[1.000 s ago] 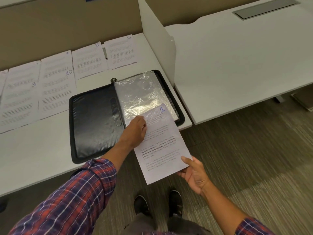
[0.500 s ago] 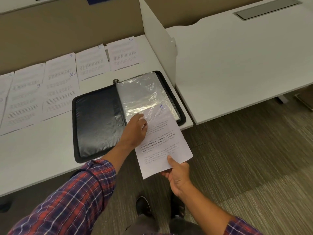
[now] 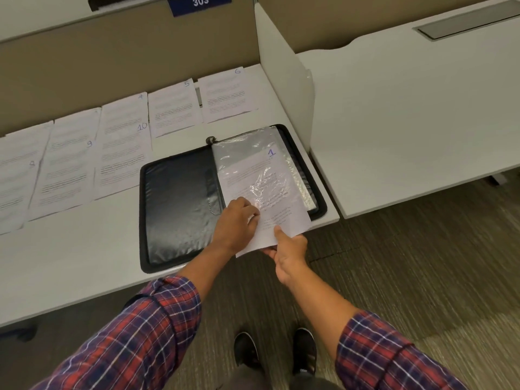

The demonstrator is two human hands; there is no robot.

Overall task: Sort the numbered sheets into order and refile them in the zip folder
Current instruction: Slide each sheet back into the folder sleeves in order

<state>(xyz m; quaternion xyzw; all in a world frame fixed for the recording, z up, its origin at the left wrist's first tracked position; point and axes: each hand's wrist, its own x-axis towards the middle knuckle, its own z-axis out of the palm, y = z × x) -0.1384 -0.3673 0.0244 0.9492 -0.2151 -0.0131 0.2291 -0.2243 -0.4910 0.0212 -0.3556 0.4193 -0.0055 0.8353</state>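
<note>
A black zip folder [image 3: 180, 204] lies open at the desk's front right corner, with clear plastic sleeves [image 3: 247, 144] on its right half. The sheet numbered 1 [image 3: 253, 178] sits mostly inside the top sleeve, its lower end sticking out over the desk edge. My left hand [image 3: 237, 220] holds the sleeve's open lower edge with curled fingers. My right hand [image 3: 287, 251] pinches the sheet's bottom edge, thumb on top. Other numbered sheets [image 3: 123, 147], among them 4, 5, 6, 9 and 10, lie in rows on the desk to the left and behind.
A white divider panel [image 3: 284, 80] stands right of the folder, with a second white desk [image 3: 408, 108] beyond it. A tan partition wall [image 3: 112, 52] with a blue "303" sign backs the desk. Carpet and my shoes [image 3: 273, 350] are below.
My right hand has pushed sheet 1 up and farther into the sleeve; far less of it hangs over the desk edge. My left hand has stayed at the sleeve's opening.
</note>
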